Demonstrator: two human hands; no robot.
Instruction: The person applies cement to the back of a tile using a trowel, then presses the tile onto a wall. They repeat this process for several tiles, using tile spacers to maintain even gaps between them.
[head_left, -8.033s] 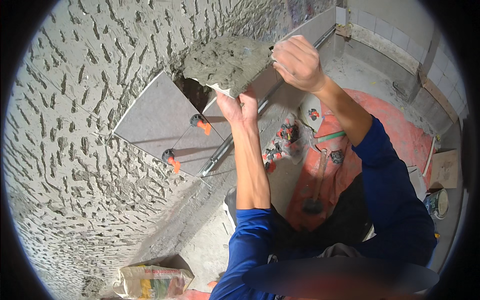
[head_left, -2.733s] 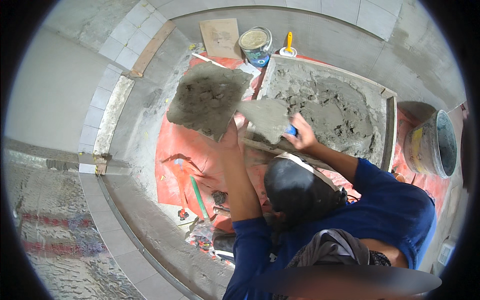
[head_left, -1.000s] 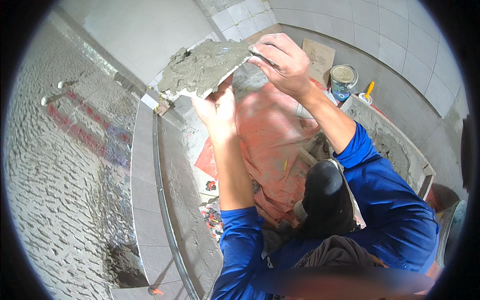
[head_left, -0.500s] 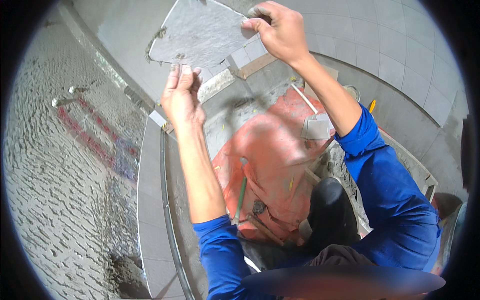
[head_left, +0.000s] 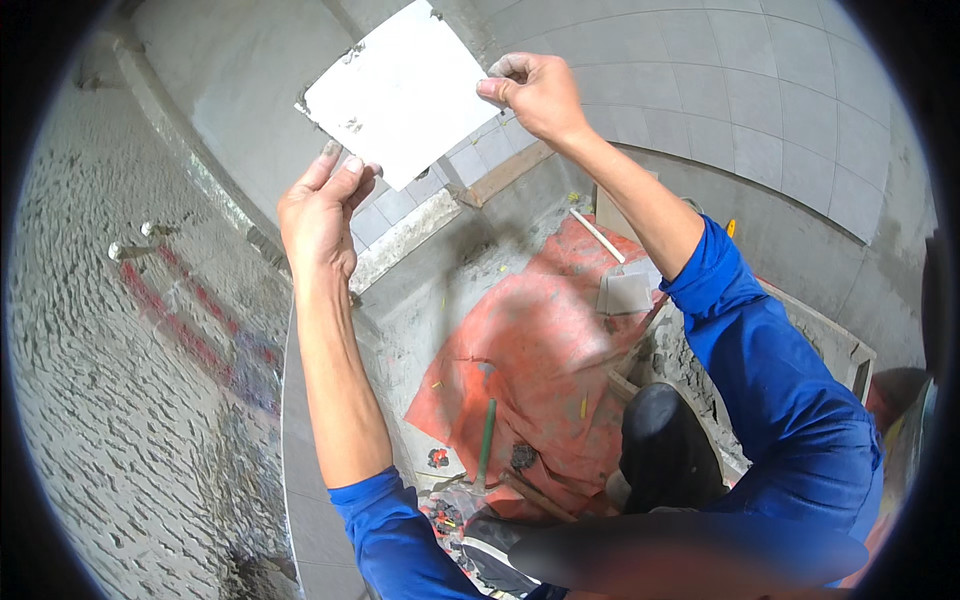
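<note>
Raised in front of me is a square tile, bright white in the light, with grey mortar smeared along its edges. At its lower left edge my left hand has its fingers and thumb closed on the rim. On the opposite side my right hand pinches the right corner between thumb and fingers. Part of the fingers of both hands is hidden from view. Beyond the tile lies a plain grey surface.
Ridged mortar covers the surface at left, with two pipe ends. A red sheet below bears a green-handled hammer and a white tube. A mortar trough stands by my knee. Laid tiles line the far right.
Both hands have shifted left and slightly down with the tile. The tile has turned and tilted, and its face now shines white instead of grey.
</note>
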